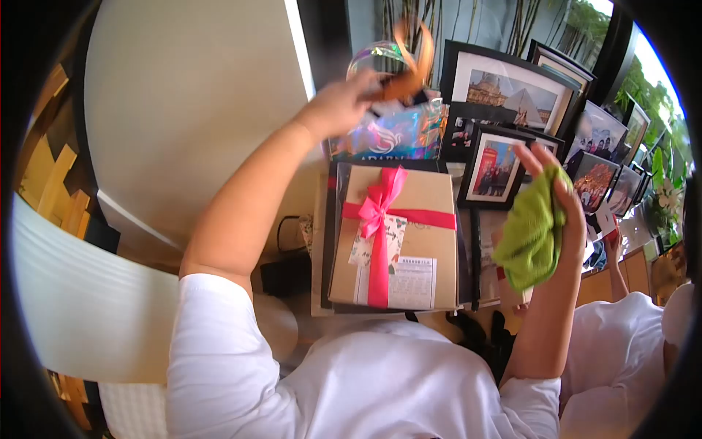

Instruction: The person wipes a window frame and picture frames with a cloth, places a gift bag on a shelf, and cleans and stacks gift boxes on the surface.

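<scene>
My left hand (341, 108) is raised at the upper middle, its fingers closed on a dark thing with an orange ribbon (414, 69); motion blurs its shape. Behind and below it stands a shiny iridescent gift bag (420, 132) with a white bird-like logo. A green cloth (532, 238) hangs from my right hand (572, 208), held against the palm with the fingers pointing up. Between my arms lies a flat brown cardboard box (433, 194), tied with a pink ribbon (379, 201). A floral tag (391, 245) and a printed label (420, 282) are on its lid.
Several framed photos stand to the right, including a large black frame (504, 88) and a smaller one (493, 167). Another person in a white shirt (614, 336) is at the far right, one hand (613, 240) near the frames. A beige panel (197, 110) rises on the left.
</scene>
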Available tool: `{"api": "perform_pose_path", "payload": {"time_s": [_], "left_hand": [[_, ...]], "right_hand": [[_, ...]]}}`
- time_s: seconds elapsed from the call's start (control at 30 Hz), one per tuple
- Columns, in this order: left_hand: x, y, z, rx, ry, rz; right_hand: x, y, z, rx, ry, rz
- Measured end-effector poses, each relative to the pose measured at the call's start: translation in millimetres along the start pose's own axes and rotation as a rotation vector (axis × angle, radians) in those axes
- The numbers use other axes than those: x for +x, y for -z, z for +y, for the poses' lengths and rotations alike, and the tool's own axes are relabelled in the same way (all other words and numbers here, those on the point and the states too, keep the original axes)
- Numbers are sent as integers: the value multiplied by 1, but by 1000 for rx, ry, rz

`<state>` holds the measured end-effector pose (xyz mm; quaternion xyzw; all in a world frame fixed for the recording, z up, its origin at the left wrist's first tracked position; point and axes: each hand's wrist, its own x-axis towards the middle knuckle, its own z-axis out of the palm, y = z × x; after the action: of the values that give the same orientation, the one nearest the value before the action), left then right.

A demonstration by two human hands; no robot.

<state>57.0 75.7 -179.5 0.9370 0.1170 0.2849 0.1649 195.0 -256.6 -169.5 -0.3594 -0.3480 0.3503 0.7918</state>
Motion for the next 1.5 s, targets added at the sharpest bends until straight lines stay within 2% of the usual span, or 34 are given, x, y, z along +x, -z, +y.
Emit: {"api": "perform_pose_path", "payload": {"time_s": [0.07,0.17,0.23,0.3,0.43,0.47,0.53,0.6,0.63,0.7,0.77,0.83,0.87,0.97,1.1,1.23,1.3,1.33,1.43,1.47,1.5], "left_hand": [[0,-13,-7,52,108,-196],[10,-51,-46,107,-18,-278],[17,-57,-36,138,45,-360],[24,-63,-35,181,131,-430],[31,-54,-23,98,-161,-158],[32,-49,-16,73,-235,-89],[37,-25,9,70,-215,-85],[41,-2,33,91,-186,-50],[43,7,45,113,-167,-19],[43,25,64,145,-169,38],[40,40,78,163,-211,91],[37,51,89,196,-226,135],[33,59,99,211,-205,128],[28,72,108,231,-246,190],[25,78,107,353,-341,335],[19,91,93,443,-394,250],[11,89,83,551,-427,246],[10,86,77,445,-512,296],[1,88,80,269,-389,155],[-7,90,91,254,-312,87],[-11,88,96,211,-376,52]], "right_hand": [[-18,15,5,34,16,32],[-44,34,12,65,29,115],[-56,33,13,124,-3,133],[-59,38,14,49,-13,149],[-45,23,10,-230,-30,255],[-33,9,6,-224,-42,185],[-9,-27,-1,-209,-145,119],[20,-37,7,-250,-260,-88],[28,-47,16,-251,-312,-111],[47,-61,44,-277,-295,-175],[61,-74,62,-36,-366,-95],[71,-96,70,94,-328,30],[76,-102,74,99,-307,87],[79,-107,75,87,-271,-91],[68,-103,68,-154,-454,-30],[45,-77,27,-417,-477,-124],[38,-65,-1,-551,-378,-9],[38,-55,-13,-668,-306,-20],[40,-33,-41,-914,-107,41],[42,-31,-49,-849,-79,59],[47,-30,-58,-810,-70,59]]}}
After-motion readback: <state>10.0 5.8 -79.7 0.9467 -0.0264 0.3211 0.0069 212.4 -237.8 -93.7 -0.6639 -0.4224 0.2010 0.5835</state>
